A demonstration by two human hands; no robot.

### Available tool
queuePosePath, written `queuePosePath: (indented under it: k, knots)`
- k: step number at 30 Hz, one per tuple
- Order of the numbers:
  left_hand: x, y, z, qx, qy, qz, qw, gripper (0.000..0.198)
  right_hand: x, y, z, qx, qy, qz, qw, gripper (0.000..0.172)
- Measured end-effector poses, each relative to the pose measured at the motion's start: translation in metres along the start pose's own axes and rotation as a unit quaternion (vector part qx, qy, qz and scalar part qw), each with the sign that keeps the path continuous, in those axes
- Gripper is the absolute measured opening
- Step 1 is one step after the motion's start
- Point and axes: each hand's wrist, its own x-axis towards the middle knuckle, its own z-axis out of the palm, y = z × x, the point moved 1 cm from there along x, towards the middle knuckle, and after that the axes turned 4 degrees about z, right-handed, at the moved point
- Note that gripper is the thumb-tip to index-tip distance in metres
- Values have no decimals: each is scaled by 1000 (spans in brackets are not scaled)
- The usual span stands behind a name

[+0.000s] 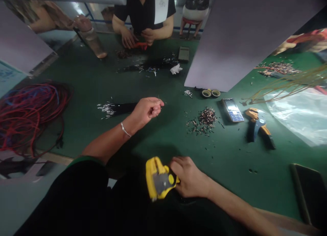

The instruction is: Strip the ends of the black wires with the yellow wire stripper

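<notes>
My left hand (146, 110) reaches out over the green table (158, 140), its fingers pinched on a thin wire that I can barely make out. Just left of it lies a bundle of black wires with bare metal tips (112, 108). My right hand (188, 177) is near the table's front edge, closed on the handles of a yellow wire stripper (157, 178). A heap of cut insulation bits (204, 120) lies to the right of my left hand.
A mobile phone (232, 109), two tape rolls (211, 93) and another orange-and-blue stripper (258, 124) lie at the right. Red and blue cable coils (28, 113) sit at the left. A clear plastic bag (301, 113) is far right. A person's hands (138, 36) work across the table.
</notes>
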Motion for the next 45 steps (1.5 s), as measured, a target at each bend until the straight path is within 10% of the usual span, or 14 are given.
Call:
queuePosePath:
  k: [7, 17, 45]
  knots:
    - [-12, 0, 19, 34, 13, 66, 997, 9, -4, 25, -1, 234, 127, 262, 928, 12]
    - [-20, 9, 20, 57, 49, 157, 985, 10, 8, 39, 0, 491, 190, 281, 802, 23]
    - [-30, 13, 30, -71, -6, 90, 993, 9, 10, 40, -7, 576, 158, 280, 751, 32]
